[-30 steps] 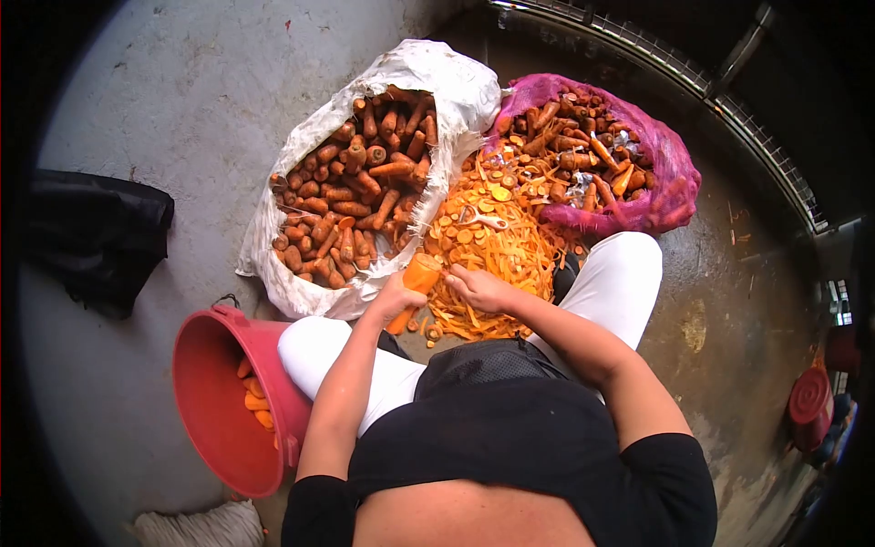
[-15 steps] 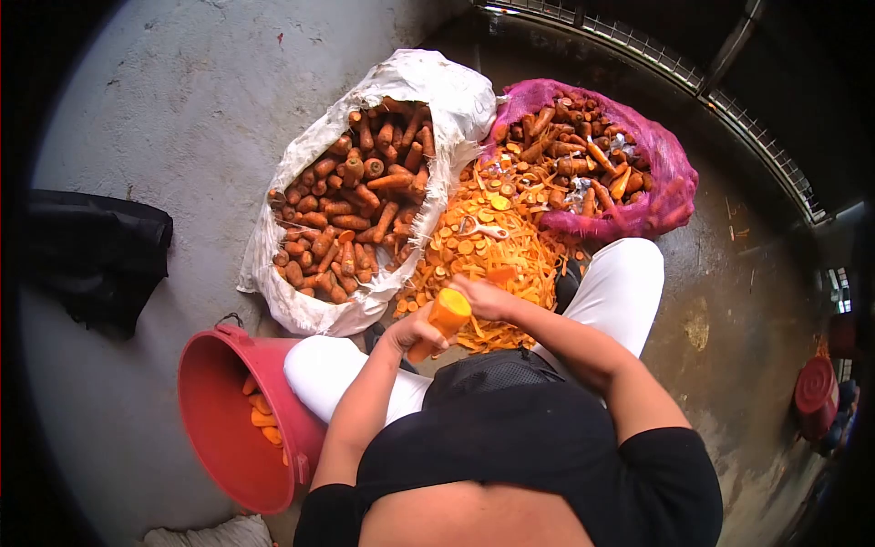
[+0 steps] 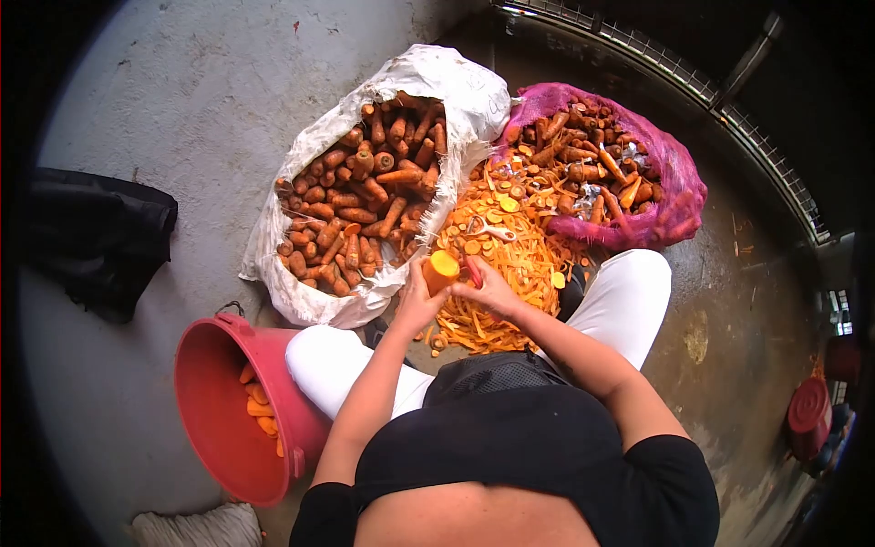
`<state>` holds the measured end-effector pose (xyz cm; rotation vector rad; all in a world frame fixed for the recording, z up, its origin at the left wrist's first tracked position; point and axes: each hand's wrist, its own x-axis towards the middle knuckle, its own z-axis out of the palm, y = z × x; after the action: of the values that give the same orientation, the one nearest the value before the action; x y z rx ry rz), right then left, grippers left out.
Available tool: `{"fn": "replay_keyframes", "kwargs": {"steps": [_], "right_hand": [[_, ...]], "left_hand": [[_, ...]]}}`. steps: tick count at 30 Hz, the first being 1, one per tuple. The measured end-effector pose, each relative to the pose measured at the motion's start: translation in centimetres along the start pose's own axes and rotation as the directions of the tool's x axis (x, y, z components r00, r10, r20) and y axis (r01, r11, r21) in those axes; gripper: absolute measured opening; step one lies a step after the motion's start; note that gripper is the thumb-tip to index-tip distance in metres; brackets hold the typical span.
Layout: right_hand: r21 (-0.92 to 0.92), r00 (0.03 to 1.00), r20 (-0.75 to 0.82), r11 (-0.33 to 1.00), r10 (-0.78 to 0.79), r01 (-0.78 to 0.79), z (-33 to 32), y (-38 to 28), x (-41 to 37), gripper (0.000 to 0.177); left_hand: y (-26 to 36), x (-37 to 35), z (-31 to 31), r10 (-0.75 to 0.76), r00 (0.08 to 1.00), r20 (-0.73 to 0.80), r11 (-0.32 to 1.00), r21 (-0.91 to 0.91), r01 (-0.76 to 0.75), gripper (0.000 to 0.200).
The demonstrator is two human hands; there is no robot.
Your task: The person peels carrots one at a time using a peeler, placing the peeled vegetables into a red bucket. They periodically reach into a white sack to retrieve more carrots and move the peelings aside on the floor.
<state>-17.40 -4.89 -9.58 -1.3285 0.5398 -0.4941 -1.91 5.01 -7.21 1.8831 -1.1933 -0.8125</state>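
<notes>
A thick carrot (image 3: 444, 266) with a flat, bright yellow cut end is gripped in my left hand (image 3: 418, 298), over the edge of the peelings. My right hand (image 3: 492, 294) is closed around a small red-handled tool (image 3: 474, 271), right beside the carrot; I cannot tell what its working end is. Under and beyond both hands spreads a heap of orange carrot peelings (image 3: 510, 264) mixed with round cut slices. On that heap lies a white-handled peeler (image 3: 490, 230).
A white sack (image 3: 305, 173) full of unpeeled carrots lies open ahead on the left. Ahead right is a pink mesh sack (image 3: 679, 182) of carrots and scraps. A tipped red bucket (image 3: 205, 401) at my left knee holds several peeled carrots (image 3: 260, 406). Black cloth (image 3: 105, 237) lies far left.
Both hands have moved slightly forward, away from my body. The carrot is now more upright, its cut end facing up, and the red-handled tool has come into sight.
</notes>
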Motion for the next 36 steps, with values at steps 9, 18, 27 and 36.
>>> {"fn": "replay_keyframes", "kwargs": {"steps": [9,18,27,36], "right_hand": [[0.110,0.986,-0.098,0.983,-0.135,0.146,1.4,-1.9,-0.7,0.052],[-0.088,0.994,-0.097,0.995,-0.058,0.049,0.3,-3.4,-1.5,0.030],[-0.574,0.980,0.173,0.798,-0.098,0.181,0.8,-4.7,-3.2,0.035],[-0.515,0.980,0.175,0.839,-0.098,0.176,1.6,-3.5,-3.1,0.034]], "left_hand": [[1.8,-1.3,0.2,0.192,0.981,-0.025,0.981,0.007,-0.192,0.067],[3.0,-2.2,-0.8,0.252,0.952,-0.175,0.952,-0.131,-0.276,0.059],[2.9,-1.5,-0.7,0.062,0.972,-0.226,0.997,0.047,-0.053,0.035],[2.6,-1.5,-1.3,0.050,0.972,-0.230,0.993,0.119,-0.022,0.037]]}}
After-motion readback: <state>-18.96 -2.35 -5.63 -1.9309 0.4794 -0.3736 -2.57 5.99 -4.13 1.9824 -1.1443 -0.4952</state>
